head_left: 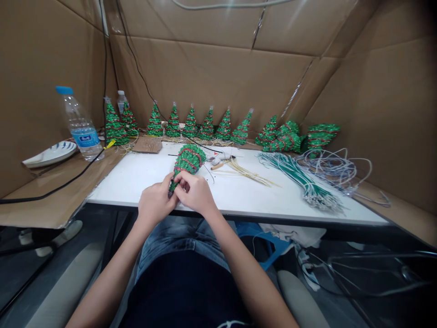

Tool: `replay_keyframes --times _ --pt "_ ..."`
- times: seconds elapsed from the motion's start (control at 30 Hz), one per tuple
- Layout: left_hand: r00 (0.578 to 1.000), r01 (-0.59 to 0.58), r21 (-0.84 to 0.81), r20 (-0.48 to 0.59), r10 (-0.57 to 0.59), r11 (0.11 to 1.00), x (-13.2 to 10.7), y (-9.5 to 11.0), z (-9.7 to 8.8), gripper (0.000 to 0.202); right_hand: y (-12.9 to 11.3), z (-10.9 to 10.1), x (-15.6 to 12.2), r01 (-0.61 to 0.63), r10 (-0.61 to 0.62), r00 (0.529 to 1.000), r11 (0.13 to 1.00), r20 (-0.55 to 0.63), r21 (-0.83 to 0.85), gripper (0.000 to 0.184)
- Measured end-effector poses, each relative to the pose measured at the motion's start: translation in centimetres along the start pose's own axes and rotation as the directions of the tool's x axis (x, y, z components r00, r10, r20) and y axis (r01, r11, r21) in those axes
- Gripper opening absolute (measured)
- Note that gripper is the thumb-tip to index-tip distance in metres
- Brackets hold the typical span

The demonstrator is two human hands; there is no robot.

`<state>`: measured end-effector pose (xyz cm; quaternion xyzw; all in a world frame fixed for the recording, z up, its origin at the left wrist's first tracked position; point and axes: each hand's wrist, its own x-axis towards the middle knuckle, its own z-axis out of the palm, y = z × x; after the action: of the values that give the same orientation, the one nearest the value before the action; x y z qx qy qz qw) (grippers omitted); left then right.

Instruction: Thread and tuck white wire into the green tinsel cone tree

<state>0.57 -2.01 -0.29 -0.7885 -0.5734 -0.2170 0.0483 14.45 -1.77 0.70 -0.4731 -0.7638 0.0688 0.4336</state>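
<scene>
A small green Christmas tree [189, 158] with red garland lies tilted over the front of the white tabletop, its tip pointing toward me. My left hand [155, 200] is closed around the narrow top end. Against the tree's right side, near that same end, my right hand [195, 191] is closed with thumb and finger pinched on it; any small part between those fingers is hidden. Just beyond the tree lie a glue gun [221, 158] and a short tan stick [216, 167]. Thin yellowish wires [251, 174] are spread to their right.
Several finished-looking trees [207, 125] line the back edge, some lying over at right. A bundle of green and white wires [300, 177] and loose clear cable [336, 171] occupy the right side. At left stand a water bottle [83, 132] and a plate [51, 154], with a black cable [64, 186] crossing.
</scene>
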Motion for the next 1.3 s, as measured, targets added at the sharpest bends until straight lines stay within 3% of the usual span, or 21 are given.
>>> replay_keyframes --times 0.63,1.3 --pt "1.0 0.001 0.002 -0.001 -0.001 1.0 -0.06 0.04 -0.11 0.051 0.03 0.08 0.07 -0.003 0.003 1.0 1.0 -0.025 0.011 0.013" --pt "1.0 -0.002 0.0 -0.008 0.002 1.0 -0.09 0.0 0.02 0.051 -0.07 0.02 0.13 -0.026 0.026 0.999 0.999 0.023 -0.032 0.012"
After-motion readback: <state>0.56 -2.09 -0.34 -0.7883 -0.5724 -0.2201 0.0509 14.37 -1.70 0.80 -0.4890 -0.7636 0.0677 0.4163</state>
